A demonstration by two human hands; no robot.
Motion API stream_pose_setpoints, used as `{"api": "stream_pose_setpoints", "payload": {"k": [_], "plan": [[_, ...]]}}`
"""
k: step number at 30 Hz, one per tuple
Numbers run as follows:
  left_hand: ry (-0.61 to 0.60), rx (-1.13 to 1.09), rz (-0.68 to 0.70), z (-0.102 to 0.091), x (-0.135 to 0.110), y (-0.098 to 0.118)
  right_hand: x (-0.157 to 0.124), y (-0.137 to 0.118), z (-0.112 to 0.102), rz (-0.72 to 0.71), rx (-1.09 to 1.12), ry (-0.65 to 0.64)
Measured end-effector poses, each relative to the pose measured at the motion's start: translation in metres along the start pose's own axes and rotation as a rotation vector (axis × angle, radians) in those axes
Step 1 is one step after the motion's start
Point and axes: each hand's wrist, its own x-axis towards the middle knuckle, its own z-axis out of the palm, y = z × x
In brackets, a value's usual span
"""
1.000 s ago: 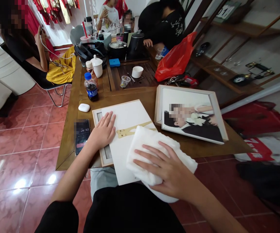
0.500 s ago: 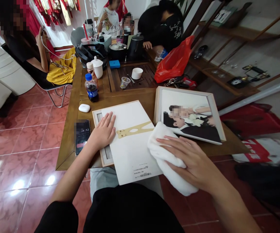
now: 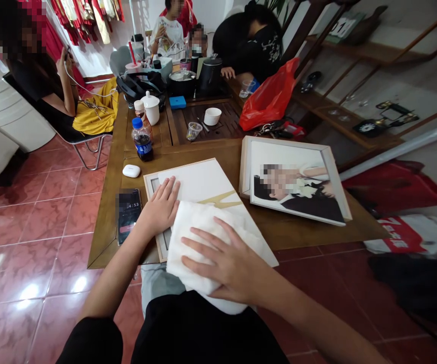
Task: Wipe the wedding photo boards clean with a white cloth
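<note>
Our right hand (image 3: 226,263) presses flat, fingers spread, on the white cloth (image 3: 199,227) over the white board (image 3: 203,184) at the bench (image 3: 298,230) edge; our left hand (image 3: 161,207) lies open, probably steadying it.

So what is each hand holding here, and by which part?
Neither closes a grip. Right hand presses flat on the white cloth; left hand lies flat on the white board.

1. your right hand (image 3: 226,265) lies flat, fingers spread, on a white cloth (image 3: 203,227) over the white board (image 3: 203,184).
2. your left hand (image 3: 161,207) presses flat on the board's left edge.
3. a phone (image 3: 128,213) lies just left; a framed photo (image 3: 292,182) sits right on the wooden table (image 3: 104,202).
</note>
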Motion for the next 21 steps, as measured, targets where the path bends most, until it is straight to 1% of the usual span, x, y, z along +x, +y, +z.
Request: {"api": "stream_pose_setpoints", "payload": {"k": [3, 6, 10, 16, 19, 21], "plan": [[0.015, -0.017, 0.008, 0.001, 0.0, 0.0, 0.008, 0.001, 0.011, 0.022, 0.105, -0.091], [0.023, -0.018, -0.001, 0.002, 0.0, 0.0, 0.003, 0.007, 0.012, 0.075, 0.136, -0.098], [0.016, -0.011, -0.015, 0.002, 0.0, 0.001, -0.017, 0.019, 0.01, 0.157, 0.063, -0.038], [-0.007, 0.002, -0.013, 0.001, 0.0, 0.001, -0.057, 0.046, 0.012, 0.276, -0.079, 0.077], [0.003, -0.004, -0.008, 0.001, 0.0, 0.002, -0.066, 0.056, 0.007, 0.315, -0.058, 0.145], [0.011, -0.004, -0.01, 0.001, 0.0, 0.002, -0.064, 0.06, -0.001, 0.331, -0.026, 0.208]]}}
